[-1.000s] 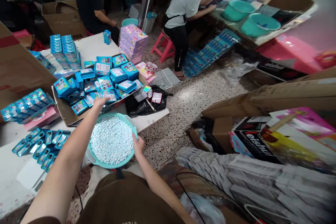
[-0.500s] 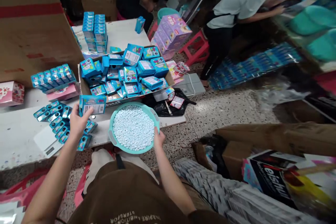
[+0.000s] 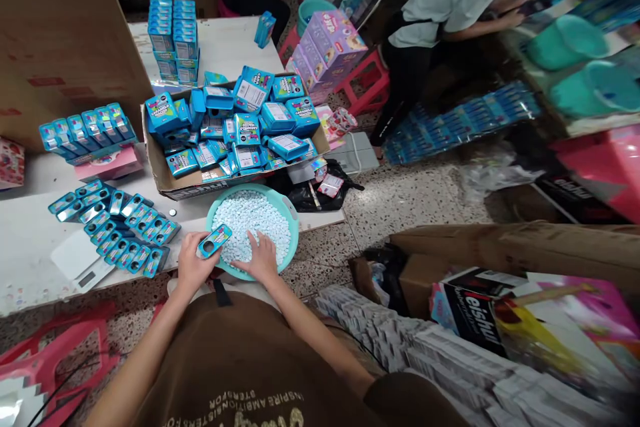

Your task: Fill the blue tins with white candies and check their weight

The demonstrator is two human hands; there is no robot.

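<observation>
My left hand (image 3: 196, 260) grips a small blue candy box (image 3: 216, 241), tilted so that the round hole in its end faces up. It hangs over the left part of a turquoise basin (image 3: 295, 227) full of small pale-blue candies (image 3: 253, 210). Inside the basin, my right hand (image 3: 261, 257) touches the candies with its fingers spread. On the table left of the basin stand several similar blue boxes (image 3: 113, 240) with their holes up. Behind the basin, a cardboard carton (image 3: 200, 188) holds a heap of blue boxes (image 3: 247, 130).
A white scale (image 3: 80, 260) lies at the left table edge. More blue boxes (image 3: 175, 40) are stacked at the back, near purple cartons (image 3: 327, 47). A person in a grey shirt (image 3: 450, 0) stands at the right back. Large open cartons (image 3: 500, 237) fill the right side.
My left hand brought the blue box right, from above the table to over the basin, turning its holed end up. My right hand left the basin's rim and moved in among the candies.
</observation>
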